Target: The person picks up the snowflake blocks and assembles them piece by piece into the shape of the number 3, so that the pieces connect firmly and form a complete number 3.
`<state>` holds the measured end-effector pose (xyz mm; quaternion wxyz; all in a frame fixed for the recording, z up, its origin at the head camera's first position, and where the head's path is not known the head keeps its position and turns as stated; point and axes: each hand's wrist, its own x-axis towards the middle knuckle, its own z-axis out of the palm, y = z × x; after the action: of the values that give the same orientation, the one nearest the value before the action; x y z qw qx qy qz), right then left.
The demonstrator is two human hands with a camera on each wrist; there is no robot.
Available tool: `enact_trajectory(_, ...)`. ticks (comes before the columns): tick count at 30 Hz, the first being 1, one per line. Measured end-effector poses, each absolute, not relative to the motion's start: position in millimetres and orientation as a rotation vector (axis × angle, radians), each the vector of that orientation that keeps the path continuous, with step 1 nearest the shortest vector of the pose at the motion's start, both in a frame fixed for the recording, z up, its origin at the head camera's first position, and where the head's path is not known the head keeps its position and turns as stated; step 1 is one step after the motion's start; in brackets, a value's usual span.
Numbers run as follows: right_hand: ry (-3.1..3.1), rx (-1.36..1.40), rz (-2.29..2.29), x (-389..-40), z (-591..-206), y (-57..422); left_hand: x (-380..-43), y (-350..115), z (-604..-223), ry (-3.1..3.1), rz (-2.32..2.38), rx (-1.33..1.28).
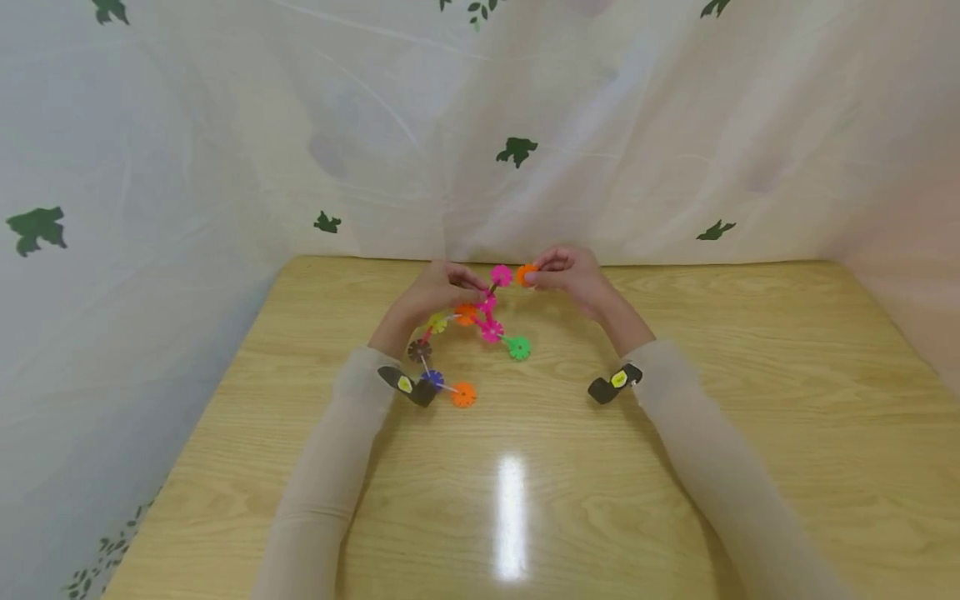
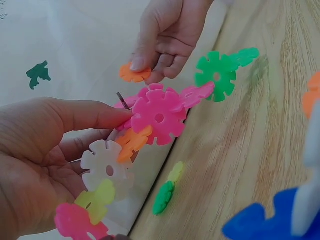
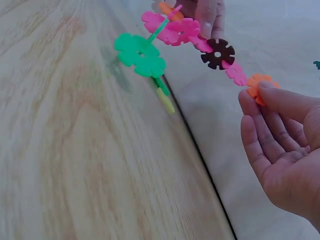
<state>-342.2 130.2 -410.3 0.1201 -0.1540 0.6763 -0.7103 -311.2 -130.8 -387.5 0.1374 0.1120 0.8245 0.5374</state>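
Observation:
A chain of flower-shaped plastic linking discs hangs from my left hand [image 1: 442, 292], whose thumb and fingers pinch it near a pink disc [image 2: 159, 117]. Out at the chain's far end are a brown disc [image 3: 218, 54] and a small pink disc [image 3: 235, 74]. My right hand [image 1: 573, 279] pinches an orange disc [image 3: 258, 86] between thumb and finger, right beside that pink end. Whether the two discs are joined I cannot tell. A green disc [image 1: 519, 347] branches off toward the right. Below my left wrist the chain curves through a blue disc [image 1: 432, 381] to another orange disc [image 1: 463, 394].
Both hands are over the far part of a wooden table [image 1: 540, 500]. Behind its back edge hangs a pale curtain [image 1: 600, 183] with green leaf shapes. Small green and yellow discs [image 2: 164, 197] show near that edge; whether they join the chain is unclear.

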Motion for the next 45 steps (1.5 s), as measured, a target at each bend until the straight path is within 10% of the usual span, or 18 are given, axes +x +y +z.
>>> enact_trajectory(45,2.024,-0.558,-2.112,-342,-417,130,-305,-110,-394,2.221,1.672,0.264)
